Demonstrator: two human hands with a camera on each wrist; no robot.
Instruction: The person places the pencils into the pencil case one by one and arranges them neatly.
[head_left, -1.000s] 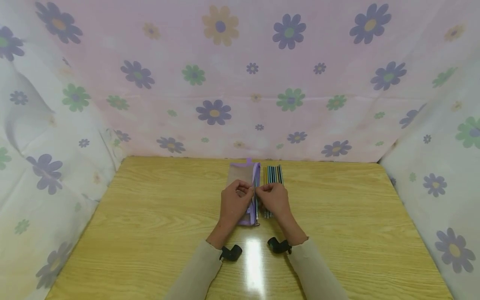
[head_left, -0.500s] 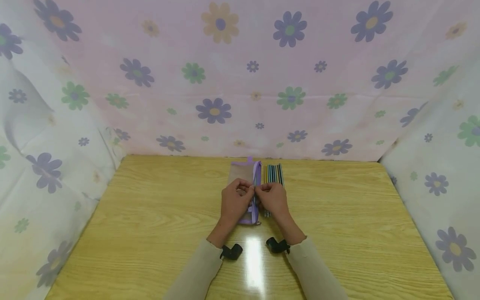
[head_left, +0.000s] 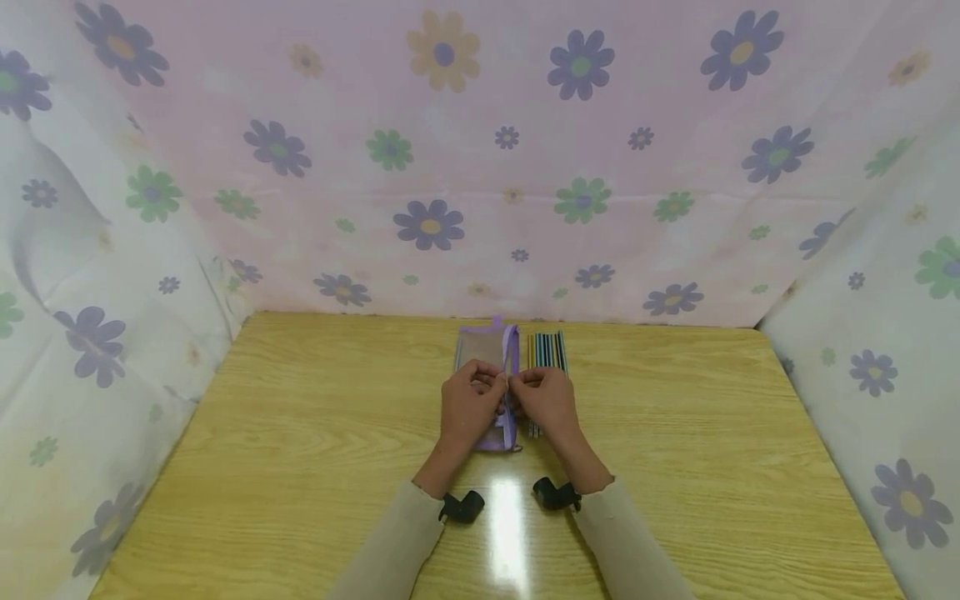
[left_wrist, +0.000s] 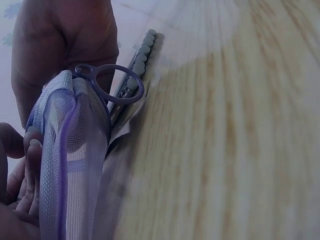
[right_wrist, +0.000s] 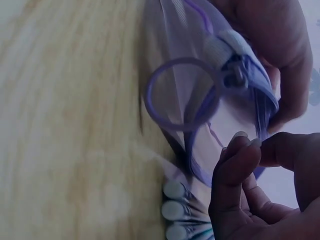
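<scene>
From the head view, the purple-edged mesh pouch (head_left: 482, 345) lies on the counter (head_left: 300, 433), partly under my left hand (head_left: 471, 404), long axis running away from me. The pencils (head_left: 550, 350) lie roughly parallel just to its right, partly beneath my right hand (head_left: 549, 402) — the nearer one. My forearms angle inward, fingertips almost meeting over the zip edge.

In the left wrist view, my left hand pinches one lip of the pouch; the zip ring (left_wrist: 97, 90) juts from the end towards me.

In the right wrist view, my right thumb and finger pinch the opposite lip — the mouth gapes between them.
</scene>
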